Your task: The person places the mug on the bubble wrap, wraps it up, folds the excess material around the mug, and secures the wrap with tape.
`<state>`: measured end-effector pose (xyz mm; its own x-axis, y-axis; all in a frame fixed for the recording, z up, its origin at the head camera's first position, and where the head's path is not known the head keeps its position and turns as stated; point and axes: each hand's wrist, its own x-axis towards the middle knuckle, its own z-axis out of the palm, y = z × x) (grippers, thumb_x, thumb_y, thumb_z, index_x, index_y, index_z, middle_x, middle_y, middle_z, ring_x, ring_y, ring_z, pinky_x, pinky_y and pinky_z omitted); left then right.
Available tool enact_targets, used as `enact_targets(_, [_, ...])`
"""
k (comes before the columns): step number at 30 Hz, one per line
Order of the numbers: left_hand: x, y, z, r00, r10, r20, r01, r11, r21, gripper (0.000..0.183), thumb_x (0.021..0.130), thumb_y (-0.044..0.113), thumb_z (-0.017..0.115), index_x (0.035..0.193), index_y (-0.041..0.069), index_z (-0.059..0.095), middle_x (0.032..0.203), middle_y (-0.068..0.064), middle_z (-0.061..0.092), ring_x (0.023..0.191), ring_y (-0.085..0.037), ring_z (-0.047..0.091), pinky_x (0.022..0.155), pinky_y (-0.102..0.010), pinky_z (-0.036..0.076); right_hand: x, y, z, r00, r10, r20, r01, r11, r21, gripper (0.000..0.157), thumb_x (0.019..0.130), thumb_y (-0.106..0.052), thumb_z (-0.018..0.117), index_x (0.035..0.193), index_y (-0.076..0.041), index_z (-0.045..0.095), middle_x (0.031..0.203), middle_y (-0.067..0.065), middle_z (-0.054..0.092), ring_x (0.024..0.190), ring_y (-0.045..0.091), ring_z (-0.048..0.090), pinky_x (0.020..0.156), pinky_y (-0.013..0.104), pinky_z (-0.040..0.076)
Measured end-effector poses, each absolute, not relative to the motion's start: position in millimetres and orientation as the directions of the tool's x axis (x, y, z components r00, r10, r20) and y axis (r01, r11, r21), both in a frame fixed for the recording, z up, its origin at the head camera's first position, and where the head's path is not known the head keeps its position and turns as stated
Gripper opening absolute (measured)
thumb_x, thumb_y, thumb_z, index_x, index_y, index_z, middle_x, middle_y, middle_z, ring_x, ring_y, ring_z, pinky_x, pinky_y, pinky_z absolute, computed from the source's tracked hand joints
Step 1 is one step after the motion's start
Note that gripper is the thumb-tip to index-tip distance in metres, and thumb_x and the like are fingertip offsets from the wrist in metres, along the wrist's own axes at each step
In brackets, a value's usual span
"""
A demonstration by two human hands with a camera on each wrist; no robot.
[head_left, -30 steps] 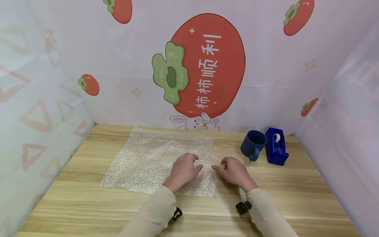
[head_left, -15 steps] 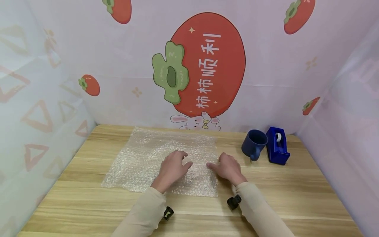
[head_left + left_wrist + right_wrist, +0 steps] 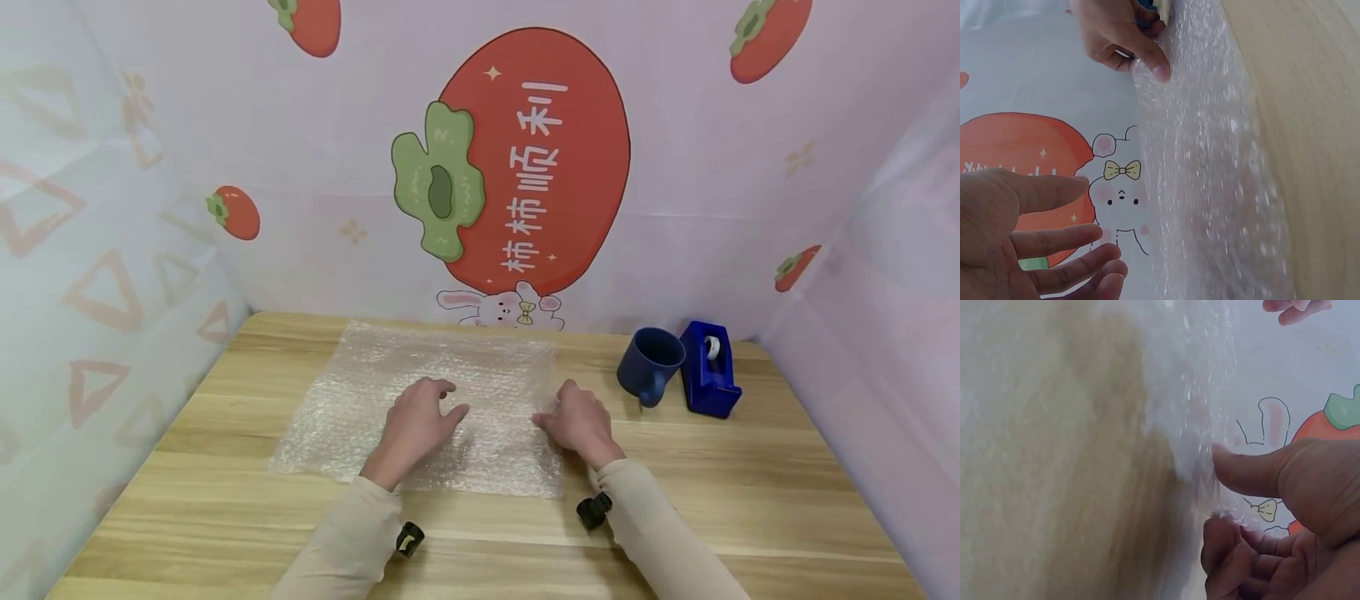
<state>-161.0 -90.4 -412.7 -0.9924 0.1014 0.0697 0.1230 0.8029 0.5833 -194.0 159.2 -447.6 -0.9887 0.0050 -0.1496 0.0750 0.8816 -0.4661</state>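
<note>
pale wooden table [image 3: 217, 500] before a fruit-print backdrop [image 3: 682, 167]; bubble wrap [image 3: 498, 392] lies spread on the table, left of its middle

the right hand [image 3: 579, 421] holds the wrap's right edge between thumb and curled fingers; the left hand [image 3: 415, 425] is wide, thumb and fingers parted, over the wrap and apart from it; beyond the right hand a dark blue mug [image 3: 641, 367] stands, handle toward the person; just beside it sits a blue tape dispenser [image 3: 708, 379]

Readable to me: white characters [image 3: 534, 171] 柿柿顺利, running bottom to top on the big red persimmon [image 3: 581, 183], printed on the backdrop [image 3: 315, 275] above the cartoon rabbit [image 3: 497, 312]. Left-wrist view: only unreadable fragments clear my left hand [image 3: 1004, 244].
</note>
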Motion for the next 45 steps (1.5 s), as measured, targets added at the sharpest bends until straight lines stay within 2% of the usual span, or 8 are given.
enact_targets(7, [-159.6,-93.4,-411.1,-0.993,0.084,0.077,0.114,0.794,0.598,0.039,0.092,0.027,0.076,0.122,0.002,0.072,0.114,-0.014,0.069,0.099,-0.031,0.065,0.074,-0.047,0.054,-194.0,167.7,-440.5,-0.992,0.014,-0.126,0.066,0.904,-0.422,0.042,0.085,-0.03,0.082,0.102,-0.001,0.056,0.083,0.013,0.061,0.073,0.03,0.059,0.064,0.045,0.048])
enact_targets(15, [-158.9,-94.1,-411.2,-0.994,0.069,0.081,0.104,0.789,0.605,0.038,0.091,0.026,0.076,0.12,0.002,0.072,0.115,-0.013,0.07,0.097,-0.03,0.065,0.073,-0.047,0.053,-193.4,183.8,-439.8,-0.996,0.031,-0.086,0.062,0.92,-0.388,0.043,0.085,-0.026,0.081,0.106,0.002,0.057,0.091,0.017,0.064,0.081,0.033,0.061,0.068,0.047,0.05])
enact_targets(20, [-159.7,-92.9,-411.4,-0.993,0.076,0.087,0.113,0.796,0.594,0.038,0.091,0.027,0.076,0.12,0.002,0.072,0.114,-0.013,0.069,0.097,-0.03,0.065,0.074,-0.047,0.053,-192.2,196.5,-440.9,-0.999,0.031,-0.044,0.045,0.931,-0.362,0.037,0.086,-0.023,0.078,0.106,0.001,0.058,0.089,0.018,0.064,0.076,0.033,0.062,0.065,0.049,0.05])
enact_targets(25, [-160.2,-93.0,-412.1,-0.992,0.083,0.089,0.12,0.802,0.585,0.039,0.091,0.027,0.076,0.12,0.002,0.072,0.113,-0.014,0.068,0.098,-0.031,0.065,0.074,-0.047,0.054,-191.3,207.2,-439.4,-1.0,0.016,0.009,0.012,0.952,-0.306,0.031,0.086,-0.021,0.076,0.099,0.0,0.059,0.081,0.016,0.063,0.071,0.038,0.064,0.062,0.053,0.05])
enact_targets(29, [-160.7,-92.8,-413.3,-0.992,0.092,0.09,0.127,0.804,0.581,0.039,0.091,0.028,0.076,0.12,0.001,0.072,0.113,-0.014,0.068,0.097,-0.03,0.065,0.071,-0.045,0.053,-191.2,214.4,-439.3,-0.999,0.025,0.025,0.016,0.957,-0.289,0.031,0.087,-0.02,0.075,0.1,0.002,0.056,0.082,0.02,0.064,0.072,0.043,0.064,0.061,0.055,0.051])
enact_targets(34, [-161.1,-93.1,-415.0,-0.99,0.103,0.092,0.137,0.808,0.572,0.039,0.091,0.027,0.076,0.121,0.001,0.071,0.113,-0.016,0.067,0.097,-0.032,0.064,0.068,-0.044,0.053,-190.2,220.6,-439.1,-0.999,0.04,0.031,0.03,0.96,-0.279,0.033,0.087,-0.019,0.075,0.102,0.003,0.053,0.082,0.022,0.065,0.067,0.041,0.063,0.055,0.052,0.049])
enact_targets(41, [-160.5,-94.5,-418.2,-0.986,0.115,0.124,0.163,0.838,0.521,0.04,0.091,0.025,0.077,0.121,0.0,0.071,0.116,-0.02,0.067,0.106,-0.04,0.061,0.083,-0.052,0.053,-187.3,230.6,-440.4,-0.997,0.049,0.061,0.033,0.97,-0.241,0.032,0.086,-0.017,0.074,0.097,0.002,0.051,0.078,0.022,0.064,0.062,0.038,0.061,0.052,0.051,0.047])
enact_targets(45, [-160.1,-95.3,-420.6,-0.985,0.124,0.121,0.167,0.87,0.464,0.043,0.089,0.026,0.078,0.123,0.0,0.07,0.118,-0.02,0.065,0.106,-0.04,0.059,0.085,-0.052,0.049,-185.4,233.9,-440.0,-0.996,0.054,0.067,0.037,0.972,-0.234,0.031,0.087,-0.016,0.073,0.097,0.002,0.051,0.077,0.022,0.063,0.06,0.037,0.059,0.05,0.05,0.046])
